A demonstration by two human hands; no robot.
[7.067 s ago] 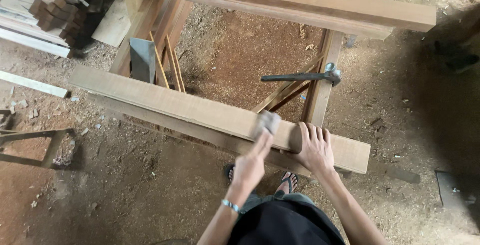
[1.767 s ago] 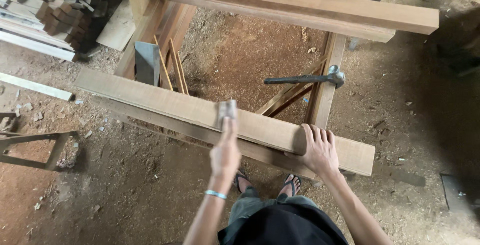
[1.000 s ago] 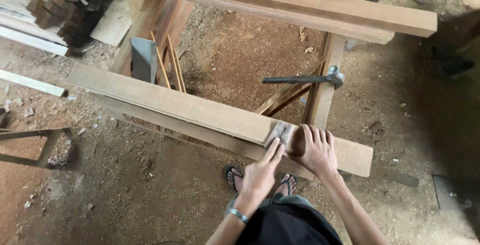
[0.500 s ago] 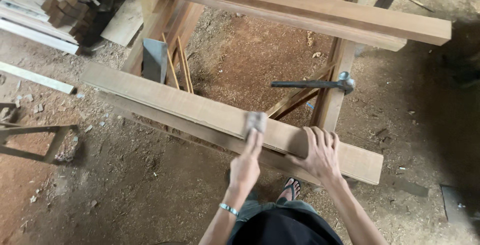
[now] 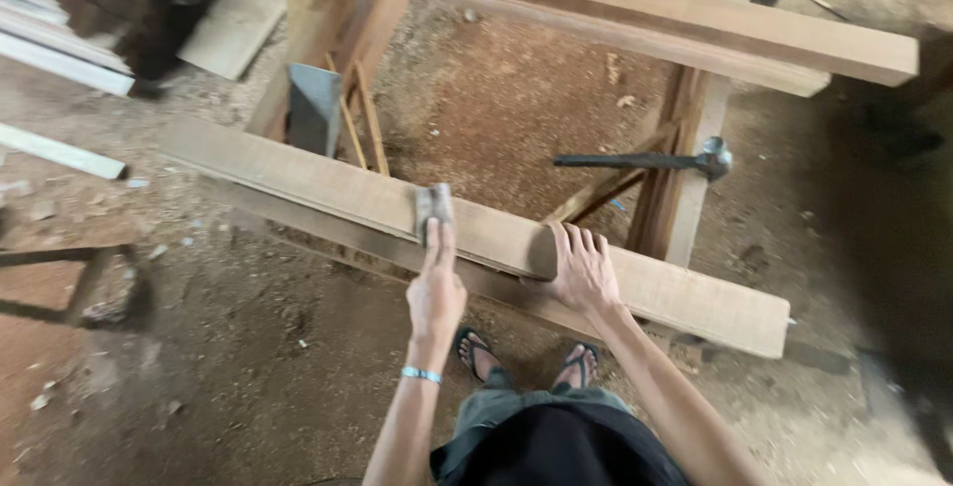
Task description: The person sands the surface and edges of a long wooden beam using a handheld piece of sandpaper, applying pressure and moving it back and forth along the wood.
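Since half a second ago the left hand (image 5: 435, 292) has slid its small grey sanding pad (image 5: 434, 208) a little further left along the long pale-brown wooden plank (image 5: 328, 188), away from the right hand (image 5: 583, 270). Left fingers press flat on the pad against the plank's top face, a light blue band on that wrist, while the right hand lies open, fingers spread, palm down on the plank just beside. Behind, a dark metal hammer (image 5: 645, 159) rests on a brown wooden frame post (image 5: 685, 178), over sawdust-strewn dirt ground (image 5: 248, 367).
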